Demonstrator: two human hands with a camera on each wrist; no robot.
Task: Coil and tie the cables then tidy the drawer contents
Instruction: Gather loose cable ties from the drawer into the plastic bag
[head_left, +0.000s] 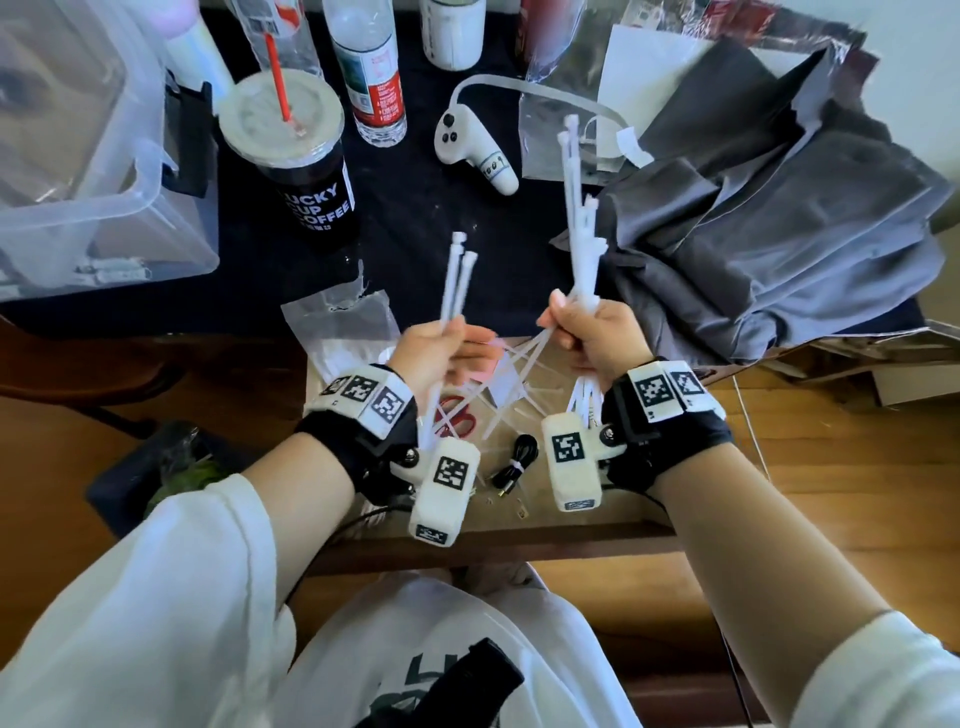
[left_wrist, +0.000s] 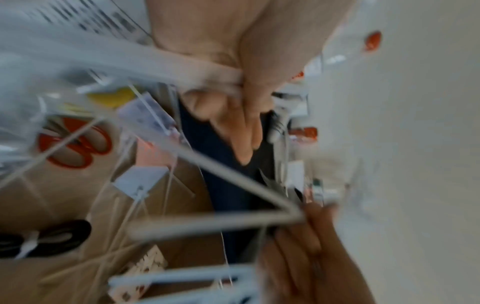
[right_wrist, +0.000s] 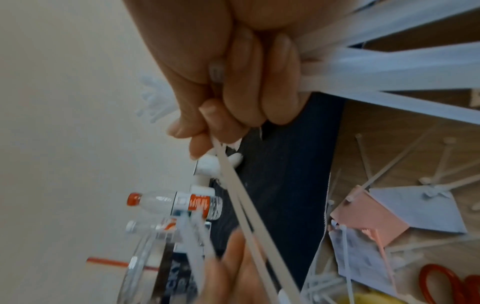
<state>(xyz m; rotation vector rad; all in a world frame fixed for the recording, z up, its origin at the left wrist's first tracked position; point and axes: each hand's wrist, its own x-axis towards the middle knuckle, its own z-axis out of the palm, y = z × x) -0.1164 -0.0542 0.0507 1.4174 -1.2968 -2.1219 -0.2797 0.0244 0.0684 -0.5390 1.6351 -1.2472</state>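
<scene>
My left hand (head_left: 457, 338) grips a few white zip ties (head_left: 457, 275) that point up over the open drawer (head_left: 519, 535). My right hand (head_left: 566, 322) grips a thicker bundle of zip ties (head_left: 576, 208), also upright, a hand's width to the right. In the right wrist view its fingers (right_wrist: 246, 82) are curled round the bundle (right_wrist: 389, 67). Both hands also hold ties that cross between them. Loose ties, paper tags, red scissors (head_left: 460, 415) and a coiled black cable (head_left: 519, 460) bound with a white tie lie in the drawer below. The left wrist view is blurred.
On the dark tabletop behind stand a coffee cup (head_left: 296, 156) with a red straw, a water bottle (head_left: 371, 73) and a white controller (head_left: 475, 145). A clear plastic box (head_left: 78, 156) sits at the left, grey cloth (head_left: 753, 234) at the right, and an empty plastic bag (head_left: 343, 322) by the drawer.
</scene>
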